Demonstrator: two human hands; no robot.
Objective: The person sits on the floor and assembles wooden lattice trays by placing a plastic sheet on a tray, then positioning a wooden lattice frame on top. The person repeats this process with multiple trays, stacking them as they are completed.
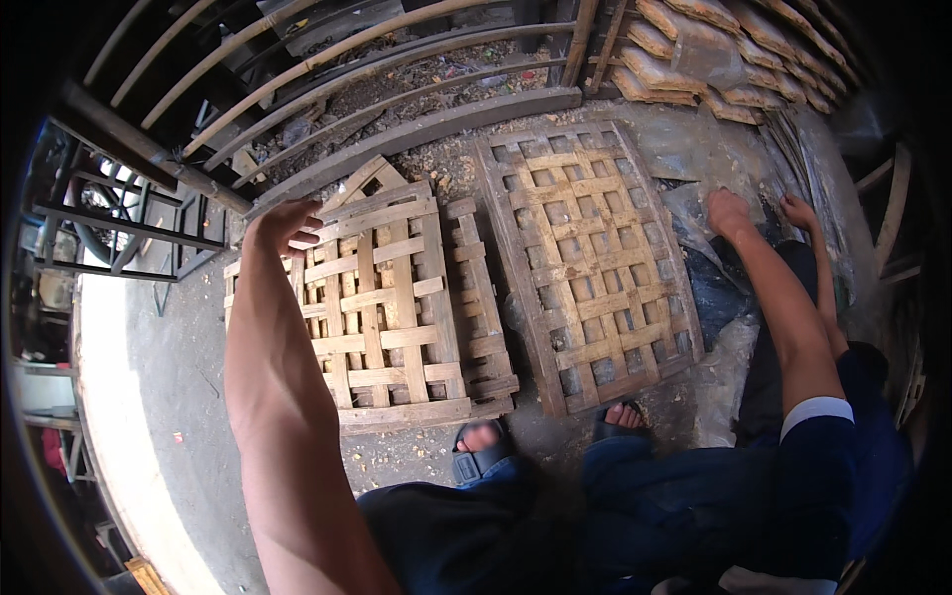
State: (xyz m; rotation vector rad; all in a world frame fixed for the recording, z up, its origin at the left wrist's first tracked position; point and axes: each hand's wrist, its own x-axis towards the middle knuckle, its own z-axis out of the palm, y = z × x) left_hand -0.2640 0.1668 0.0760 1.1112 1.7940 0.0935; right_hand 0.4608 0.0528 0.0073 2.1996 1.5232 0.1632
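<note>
My left hand (pixel 287 226) is open, its fingers extended and slightly bent, over the far left corner of a woven wooden slat panel (pixel 383 307). Whether it touches the panel I cannot tell. My right hand (pixel 730 212) is closed, at the far right beyond a second woven panel (pixel 593 260) in a weathered wooden frame. What the fist holds is hidden; dark plastic sheeting (pixel 710 278) lies below it. The left panel lies on another wooden panel (pixel 478 297), whose slats show along its right side.
Another person's hand (pixel 799 211) is close beside my right hand. A slatted wooden fence (pixel 426 124) crosses the far side, with debris behind it. Stacked pale rough-edged sheets (pixel 694 55) stand far right. A black metal frame (pixel 129 233) is at left. My sandalled feet are near the panels.
</note>
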